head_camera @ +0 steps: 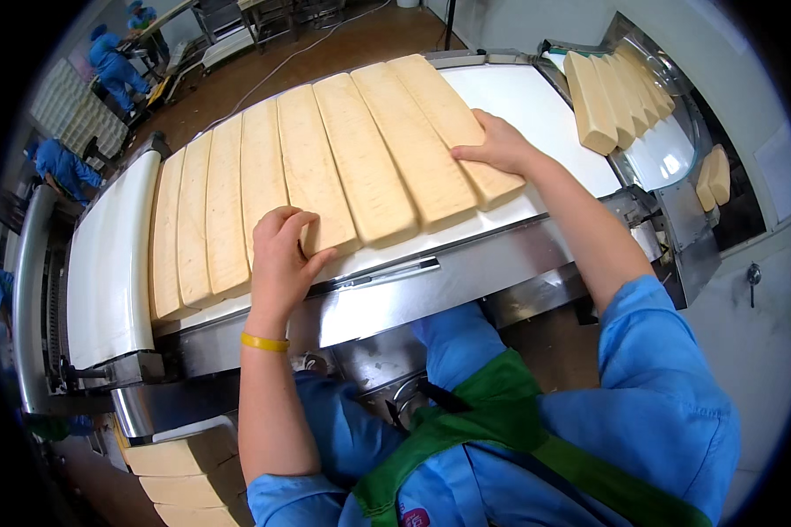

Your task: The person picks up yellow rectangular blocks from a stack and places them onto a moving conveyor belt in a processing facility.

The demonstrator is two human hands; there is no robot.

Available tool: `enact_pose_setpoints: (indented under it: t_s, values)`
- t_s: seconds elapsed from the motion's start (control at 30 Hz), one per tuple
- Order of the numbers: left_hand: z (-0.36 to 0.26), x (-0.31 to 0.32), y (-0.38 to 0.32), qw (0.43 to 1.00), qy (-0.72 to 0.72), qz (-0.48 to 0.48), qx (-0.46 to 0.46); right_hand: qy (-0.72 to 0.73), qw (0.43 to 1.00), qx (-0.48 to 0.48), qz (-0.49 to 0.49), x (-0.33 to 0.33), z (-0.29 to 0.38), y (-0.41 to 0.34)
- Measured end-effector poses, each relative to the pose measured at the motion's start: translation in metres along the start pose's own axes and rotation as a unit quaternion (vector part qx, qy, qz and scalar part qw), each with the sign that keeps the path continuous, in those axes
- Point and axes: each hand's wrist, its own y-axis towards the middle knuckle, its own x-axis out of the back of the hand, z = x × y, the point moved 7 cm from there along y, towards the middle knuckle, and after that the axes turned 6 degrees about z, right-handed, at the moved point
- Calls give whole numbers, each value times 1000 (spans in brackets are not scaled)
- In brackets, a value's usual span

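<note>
Long pale-yellow loaves [369,155], apparently crustless bread, lie side by side in a row on a white conveyor belt [514,99]. My left hand [287,247] is at the near end of a loaf [326,221] in the middle of the row. Its fingers are bent over the top, with the thumb by the end face; how firmly it holds is unclear. At the right end of the row, my right hand [494,141] grips the outermost loaf [435,105], thumb on top and fingers over its right side. A yellow band circles my left wrist.
More loaves [590,102] lean together on a white chute [662,155] at the right. A steel rail [395,296] runs along the belt's near edge. A white roller section [112,263] stands left. Stacked loaves [171,458] sit below. Blue-clad people [109,62] work in the background.
</note>
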Motion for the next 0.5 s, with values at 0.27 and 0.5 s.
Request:
enact_pose_setpoints:
  t_s: [0.27, 0.5]
  values:
    - [-21, -3, 6, 997, 69, -4, -45, -153, 983, 95, -20, -16, 30, -43]
    - [-37, -23, 13, 996, 63, -19, -57, -211, 962, 158, -72, -36, 48, -61]
